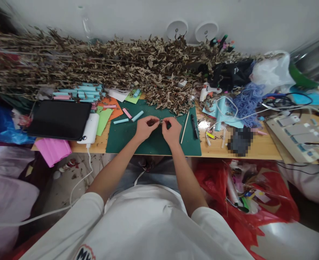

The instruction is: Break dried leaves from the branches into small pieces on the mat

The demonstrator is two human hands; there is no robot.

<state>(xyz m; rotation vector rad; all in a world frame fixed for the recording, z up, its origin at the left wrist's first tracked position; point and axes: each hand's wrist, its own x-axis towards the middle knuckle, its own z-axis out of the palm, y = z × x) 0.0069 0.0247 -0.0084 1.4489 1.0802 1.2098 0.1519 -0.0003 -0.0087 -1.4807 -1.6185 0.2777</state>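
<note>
Over the dark green cutting mat (159, 144), my left hand (146, 128) and my right hand (171, 130) meet with thumbs and fingertips pinched. Between them sits a small bit of dried leaf (161, 122), mostly covered by the fingertips. Just beyond the hands lies a heap of dried leaves (172, 95) on the mat's far edge. Two blue paper rolls (137, 116) and a pink roll (127, 113) rest left of my left hand. To the right of my right hand are a thin wooden stick (185, 127) and a black pen (194, 126).
Dried stalks (107, 61) stretch along the wall. At left are a black tablet (59, 119), a white power bank (90, 128) and stacked blue rolls (87, 92). On the right stand a glue gun (208, 92), blue yarn (247, 103) and a power strip (294, 133). A red rubbish bag (278, 195) hangs below.
</note>
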